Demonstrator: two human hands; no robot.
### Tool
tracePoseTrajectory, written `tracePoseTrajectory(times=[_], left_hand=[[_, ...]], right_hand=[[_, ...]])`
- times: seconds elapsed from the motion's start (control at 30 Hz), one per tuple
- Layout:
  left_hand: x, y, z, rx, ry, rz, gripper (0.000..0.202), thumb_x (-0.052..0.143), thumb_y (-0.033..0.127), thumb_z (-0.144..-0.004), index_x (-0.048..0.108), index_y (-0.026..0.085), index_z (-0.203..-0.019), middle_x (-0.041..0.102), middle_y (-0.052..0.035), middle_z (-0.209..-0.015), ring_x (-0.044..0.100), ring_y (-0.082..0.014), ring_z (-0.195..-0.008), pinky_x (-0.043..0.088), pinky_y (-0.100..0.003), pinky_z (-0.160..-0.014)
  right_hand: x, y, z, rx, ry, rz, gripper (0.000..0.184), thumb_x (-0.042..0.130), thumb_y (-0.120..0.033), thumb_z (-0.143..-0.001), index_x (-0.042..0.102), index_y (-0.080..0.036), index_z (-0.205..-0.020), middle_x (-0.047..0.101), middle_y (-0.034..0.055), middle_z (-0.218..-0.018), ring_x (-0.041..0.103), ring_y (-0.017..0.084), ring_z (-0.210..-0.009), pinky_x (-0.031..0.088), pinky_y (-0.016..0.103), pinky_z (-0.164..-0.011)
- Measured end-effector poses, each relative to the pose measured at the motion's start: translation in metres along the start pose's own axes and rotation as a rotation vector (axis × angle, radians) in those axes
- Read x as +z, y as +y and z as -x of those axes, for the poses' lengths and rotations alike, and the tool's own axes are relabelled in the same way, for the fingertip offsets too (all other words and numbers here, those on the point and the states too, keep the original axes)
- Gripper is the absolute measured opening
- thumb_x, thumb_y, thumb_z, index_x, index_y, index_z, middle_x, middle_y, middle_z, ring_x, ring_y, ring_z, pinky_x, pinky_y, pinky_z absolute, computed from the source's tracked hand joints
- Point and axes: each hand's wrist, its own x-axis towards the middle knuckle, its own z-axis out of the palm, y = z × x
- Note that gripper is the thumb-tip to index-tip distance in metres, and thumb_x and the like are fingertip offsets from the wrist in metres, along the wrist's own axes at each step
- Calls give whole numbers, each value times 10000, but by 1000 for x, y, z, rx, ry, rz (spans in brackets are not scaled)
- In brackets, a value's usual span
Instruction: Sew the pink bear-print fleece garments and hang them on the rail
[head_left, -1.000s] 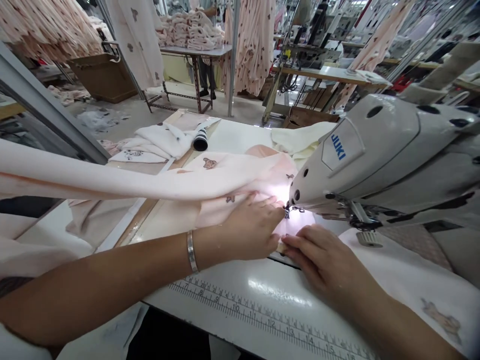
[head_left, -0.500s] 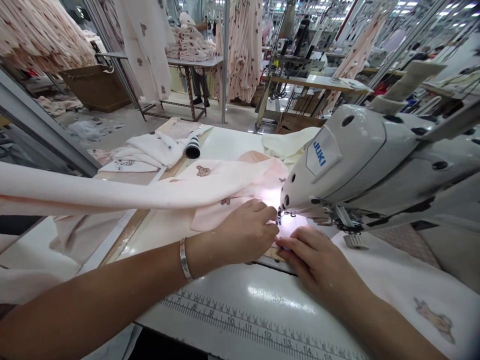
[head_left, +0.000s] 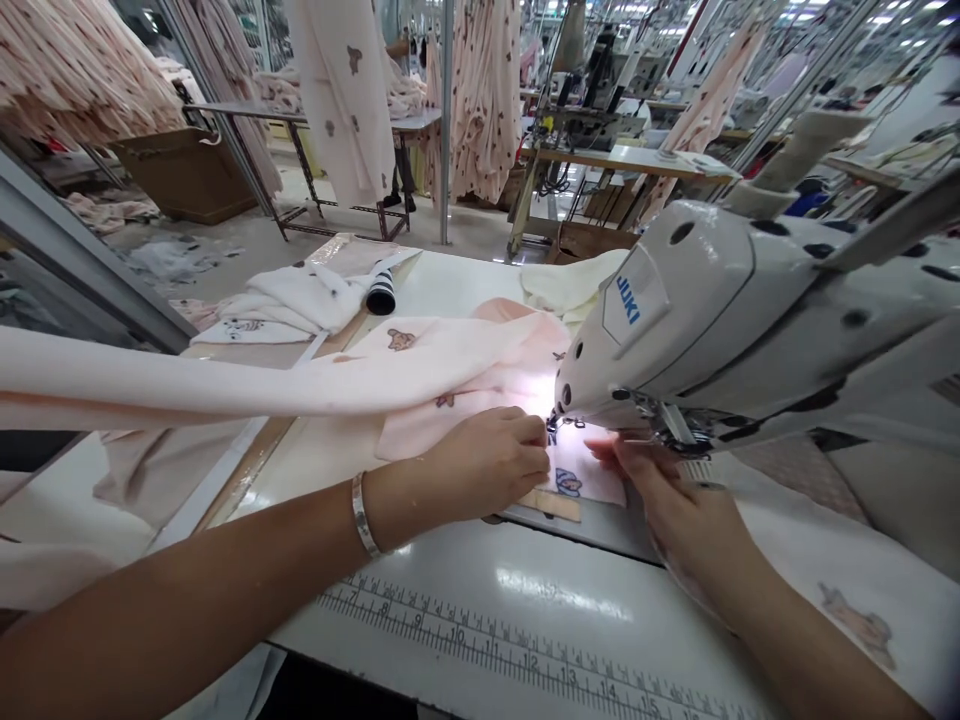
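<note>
The left hand presses pale pink bear-print fabric just beside the steel needle of a white JUKI sewing machine. The right hand sits near the metal presser foot, above a white panel with a blue motif.

A garment factory sewing floor: a white JUKI industrial sewing machine at right, long pale pink bear-print garments hanging at top centre, further sewing stations at upper right.

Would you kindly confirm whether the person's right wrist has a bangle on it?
No, the silver bangle is on the left wrist, and the right wrist looks bare.
</note>
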Motion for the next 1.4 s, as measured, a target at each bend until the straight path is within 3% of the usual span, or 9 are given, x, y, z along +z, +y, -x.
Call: tracePoseTrajectory(times=[0.1, 0.23, 0.33, 0.57, 0.67, 0.8, 0.9, 1.27, 1.4], left_hand=[[4, -2, 0, -10, 31, 37, 269, 453, 253, -946, 665, 150, -817, 630, -40, -921, 548, -119, -877, 468, -262, -835], [8, -4, -7, -78, 48, 73, 265, 458, 254, -944, 661, 159, -802, 631, -33, -937, 557, -119, -891, 457, -258, -839], [1, -11, -16, -170, -28, 21, 246, 482, 254, -928, 651, 156, -779, 606, -34, -904, 550, -138, -852, 439, -278, -798], [-38, -36, -7, 72, -175, -263, 215, 448, 172, -915, 619, 219, -1037, 565, -65, -978, 508, -181, -890, 402, -330, -772], [-35, -15, 9, -5, -227, -291, 292, 363, 294, -963, 632, 179, -959, 564, -77, -901, 523, -179, -795, 431, -317, -663], [-19, 25, 15, 0, -180, -367, 345, 516, 429, -892, 626, 108, -958, 562, -101, -969, 509, -239, -933, 423, -414, -868], [-12, 36, 13, -40, -183, -338, 362, 544, 436, -875, 606, 102, -998, 566, -69, -926, 513, -212, -879, 414, -386, -869], [-15, 6, -5, -40, -147, -180, 309, 423, 336, -949, 626, 125, -849, 575, -79, -890, 510, -204, -925, 405, -355, -855], [-21, -8, -13, -173, -94, -242, 257, 499, 383, -912, 635, 169, -959, 548, -95, -1171, 476, -243, -1107, 374, -431, -948]], right_hand=[[-6, 5, 2, -149, -40, 193, 259, 588, -456, -832, 682, -268, -984, 705, 35, -917, 654, 253, -877, 535, 380, -694], [-4, 17, 0, -388, 5, 486, 274, 495, -428, -891, 648, -266, -1051, 690, 60, -877, 636, 260, -858, 495, 439, -760], [3, 26, -4, -362, 58, 496, 273, 458, -424, -905, 645, -265, -1024, 674, 81, -849, 618, 269, -857, 489, 440, -727], [-2, 29, -9, -394, 66, 499, 244, 402, -313, -916, 644, -287, -920, 666, 80, -857, 594, 261, -781, 468, 478, -712], [-10, 18, -7, -421, 40, 485, 234, 413, -265, -911, 647, -270, -896, 664, 74, -861, 597, 253, -786, 454, 475, -742], [-8, -7, 1, -539, -91, 394, 190, 478, -226, -905, 633, -235, -1015, 637, 39, -808, 585, 188, -775, 452, 347, -722], [0, -20, 8, -601, -228, 319, 194, 468, -212, -913, 632, -212, -1016, 568, 29, -760, 528, 158, -719, 401, 287, -634], [10, -9, 10, -476, -213, 426, 280, 410, -304, -943, 636, -202, -1074, 569, 45, -759, 521, 177, -727, 392, 310, -671], [11, -5, 9, -483, -211, 439, 286, 418, -308, -938, 622, -202, -1109, 597, 60, -780, 566, 197, -753, 436, 318, -652]])
